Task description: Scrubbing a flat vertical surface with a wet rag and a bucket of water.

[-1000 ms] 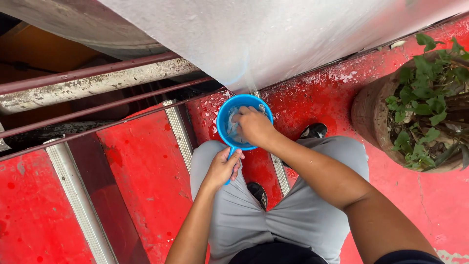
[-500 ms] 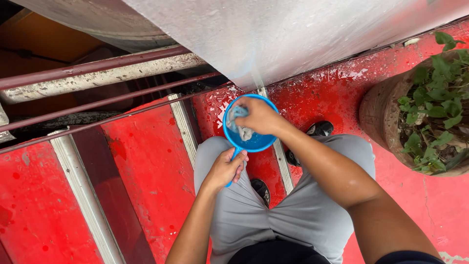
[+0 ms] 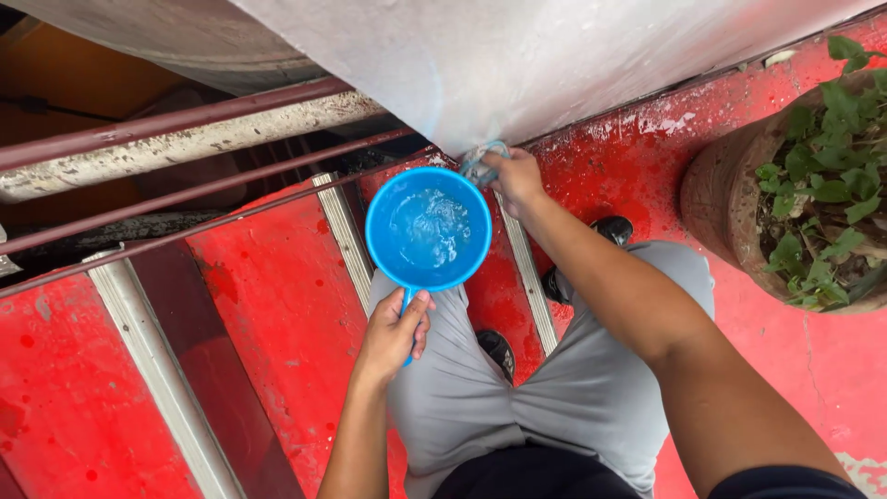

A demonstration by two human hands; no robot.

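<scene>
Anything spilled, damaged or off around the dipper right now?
No spill: the blue dipper sits level in the left hand, foamy water inside. The red floor is blotchy, with paint flaking white beside the right hand.

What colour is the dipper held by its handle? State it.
Bright blue, bowl and handle alike; the dipper shows best in the head view, held by the left hand.

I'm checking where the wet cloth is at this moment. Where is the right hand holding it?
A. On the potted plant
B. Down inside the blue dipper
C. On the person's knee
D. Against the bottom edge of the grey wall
D: the right hand presses the cloth to the grey wall edge, just beyond the blue dipper, which the left hand holds by its handle.
</scene>
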